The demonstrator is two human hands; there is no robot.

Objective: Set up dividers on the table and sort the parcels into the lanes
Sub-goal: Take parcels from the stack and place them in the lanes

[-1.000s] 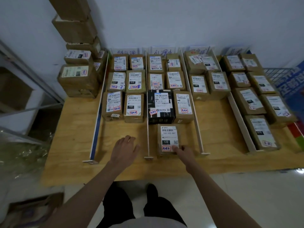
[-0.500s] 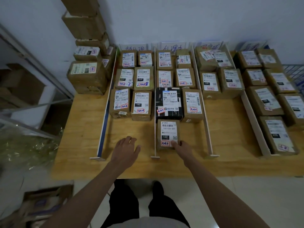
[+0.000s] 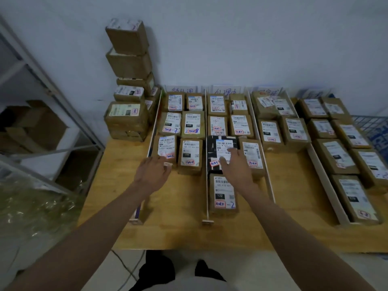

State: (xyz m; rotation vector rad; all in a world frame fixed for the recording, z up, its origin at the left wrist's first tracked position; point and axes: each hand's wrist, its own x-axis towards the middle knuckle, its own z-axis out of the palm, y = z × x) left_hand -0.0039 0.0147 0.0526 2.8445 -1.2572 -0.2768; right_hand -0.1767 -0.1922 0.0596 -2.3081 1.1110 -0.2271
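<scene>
White divider strips [image 3: 207, 156] split the wooden table [image 3: 178, 206] into lanes filled with brown labelled parcels. A parcel marked 122 [image 3: 223, 195] lies nearest me in the second lane, with nothing touching it. My right hand [image 3: 236, 166] hovers open above the black parcel [image 3: 214, 148] behind it, fingers spread. My left hand [image 3: 153, 172] reaches over the leftmost divider [image 3: 155, 124] to the front-left parcel [image 3: 167, 147] of the first lane, fingertips at its near edge; I cannot tell whether it grips it.
A tall stack of unsorted boxes [image 3: 128, 80] stands at the table's back left corner. A metal shelf rack [image 3: 42, 114] is on the left, a wire basket [image 3: 371, 122] at far right. Handwritten lane signs [image 3: 182, 89] lean on the wall.
My right hand let go of the 122 parcel and moved forward over the black parcel. My left hand moved forward and left to the first lane's front parcel. The camera moved closer.
</scene>
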